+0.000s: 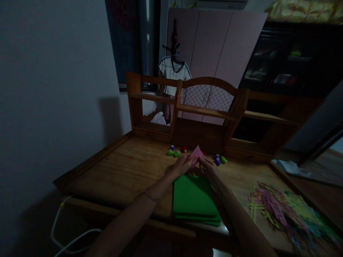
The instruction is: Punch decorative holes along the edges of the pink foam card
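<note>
A small piece of pink paper (197, 152), folded to a point at the top, is held up between both hands over the desk. My left hand (184, 164) pinches its left side, fingers closed. On its right side my right hand (208, 166) grips the lower edge with closed fingertips. Below the hands lies a stack of green sheets (194, 196) near the desk's front edge. Behind the paper sit several small round pieces with eye-like dots: green ones (177, 154), a red one (184, 149) and purple ones (218, 161).
A tangled heap of coloured cut-out strips (270, 203) covers the desk's right side. A wooden shelf unit (206, 111) stands along the back of the wooden desk (120, 171). A white cable (55, 225) hangs at the front left, near the wall.
</note>
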Available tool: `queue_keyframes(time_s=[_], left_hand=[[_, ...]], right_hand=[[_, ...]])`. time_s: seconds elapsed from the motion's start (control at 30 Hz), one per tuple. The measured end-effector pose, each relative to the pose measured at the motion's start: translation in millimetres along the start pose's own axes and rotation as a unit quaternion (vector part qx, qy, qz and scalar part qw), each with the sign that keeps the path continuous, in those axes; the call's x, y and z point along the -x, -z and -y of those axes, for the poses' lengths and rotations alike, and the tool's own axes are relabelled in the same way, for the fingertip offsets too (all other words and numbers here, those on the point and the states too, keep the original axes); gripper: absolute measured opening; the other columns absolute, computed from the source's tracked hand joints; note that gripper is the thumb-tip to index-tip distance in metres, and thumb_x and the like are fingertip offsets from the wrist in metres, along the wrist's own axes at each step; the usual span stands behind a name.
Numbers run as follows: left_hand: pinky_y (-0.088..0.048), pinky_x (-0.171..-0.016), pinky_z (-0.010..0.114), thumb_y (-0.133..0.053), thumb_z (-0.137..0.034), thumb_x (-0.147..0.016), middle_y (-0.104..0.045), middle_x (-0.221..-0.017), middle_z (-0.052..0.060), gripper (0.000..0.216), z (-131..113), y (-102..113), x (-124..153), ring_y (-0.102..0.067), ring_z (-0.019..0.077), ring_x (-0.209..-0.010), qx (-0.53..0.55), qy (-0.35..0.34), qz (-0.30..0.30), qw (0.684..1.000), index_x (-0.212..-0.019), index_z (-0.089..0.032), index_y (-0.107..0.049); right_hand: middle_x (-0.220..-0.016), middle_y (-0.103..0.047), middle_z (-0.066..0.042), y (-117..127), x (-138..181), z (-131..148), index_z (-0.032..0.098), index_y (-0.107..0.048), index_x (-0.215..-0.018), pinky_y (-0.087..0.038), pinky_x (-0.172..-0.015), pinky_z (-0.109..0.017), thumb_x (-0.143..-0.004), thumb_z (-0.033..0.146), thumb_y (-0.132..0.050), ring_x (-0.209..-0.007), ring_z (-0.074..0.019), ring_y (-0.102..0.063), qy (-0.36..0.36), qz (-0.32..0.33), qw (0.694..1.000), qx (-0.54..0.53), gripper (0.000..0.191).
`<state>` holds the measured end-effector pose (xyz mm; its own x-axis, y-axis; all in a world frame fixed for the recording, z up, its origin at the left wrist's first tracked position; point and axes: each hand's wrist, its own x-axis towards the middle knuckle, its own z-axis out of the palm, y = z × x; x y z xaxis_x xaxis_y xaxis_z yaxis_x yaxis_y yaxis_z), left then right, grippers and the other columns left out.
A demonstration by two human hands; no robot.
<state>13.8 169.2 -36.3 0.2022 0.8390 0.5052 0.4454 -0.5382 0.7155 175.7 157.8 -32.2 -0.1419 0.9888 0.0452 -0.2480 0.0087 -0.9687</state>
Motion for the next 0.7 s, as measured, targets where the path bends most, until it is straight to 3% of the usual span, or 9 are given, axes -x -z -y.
queue_keyframes(time_s=[0.27, 0.7], left_hand=[[-0.041, -0.06, 0.025, -0.038, -0.05, -0.09, -0.068, -0.076, 0.006, 0.048, 1.9, -0.9, -1.1, -0.06, 0.0163, -0.067, 0.014, 0.003, -0.009, 1.0, -0.085, -0.013, -0.069], [-0.042, -0.062, 0.024, -0.038, -0.049, -0.091, -0.069, -0.081, 0.006, 0.045, 1.6, 0.8, -0.5, -0.061, 0.0167, -0.07, 0.007, 0.012, -0.021, 1.0, -0.091, -0.015, -0.069]], right_hand=[[-0.083, -0.064, -0.001, 0.7, 2.2, -2.6, 0.021, -0.067, -0.085, -0.045, -0.061, -0.022, -0.068, 0.037, -0.078, -0.068, -0.0116, -0.058, -0.006, 0.006, 0.999, -0.052, 0.025], [-0.08, -0.063, -0.002, 3.3, -4.5, -1.2, 0.021, -0.069, -0.087, -0.046, -0.053, -0.021, -0.06, 0.035, -0.082, -0.06, -0.0106, -0.054, 0.017, -0.063, 0.993, -0.096, 0.033]])
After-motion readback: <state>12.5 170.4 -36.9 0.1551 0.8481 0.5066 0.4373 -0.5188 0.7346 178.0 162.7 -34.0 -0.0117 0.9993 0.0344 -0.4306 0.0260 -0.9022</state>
